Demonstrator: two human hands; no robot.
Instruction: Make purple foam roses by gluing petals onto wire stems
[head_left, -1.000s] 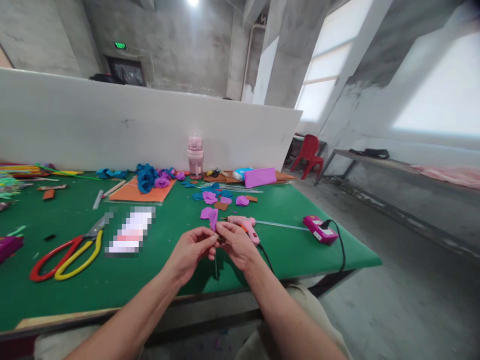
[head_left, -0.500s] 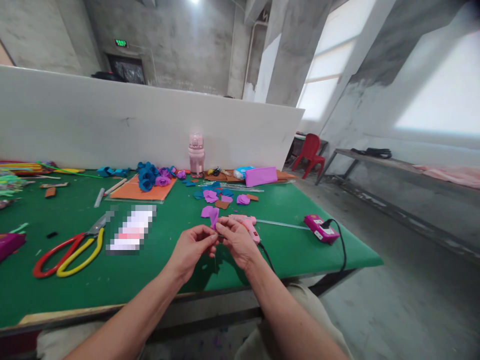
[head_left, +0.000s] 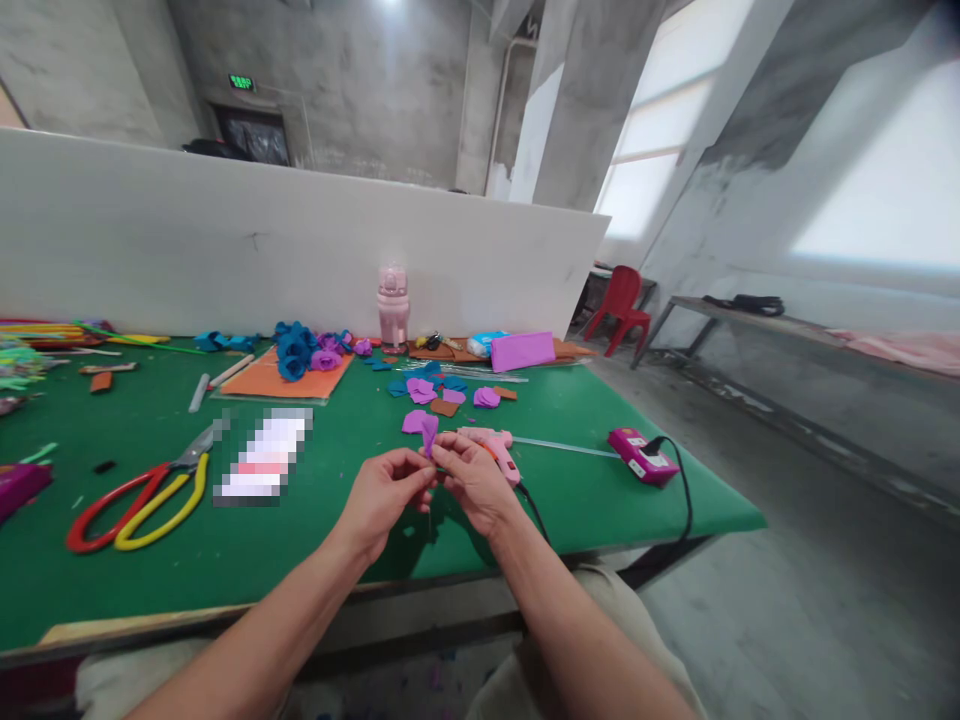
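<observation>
Left grip (head_left: 385,497) and right grip (head_left: 478,487) pinch — forearms (head_left: 289,605) converging.

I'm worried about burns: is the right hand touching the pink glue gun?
Cannot tell: in the head view, the right hand overlaps part of the pink glue gun, hiding any contact or gap between them.

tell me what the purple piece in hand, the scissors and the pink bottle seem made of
Purple piece: matte, probably crepe paper or thin foam, going by its soft folds.
Scissors: grey blades, seemingly metal by their sheen; smooth red and yellow handles, perhaps plastic-coated.
Pink bottle: likely glossy plastic, judging by its highlights.
</observation>
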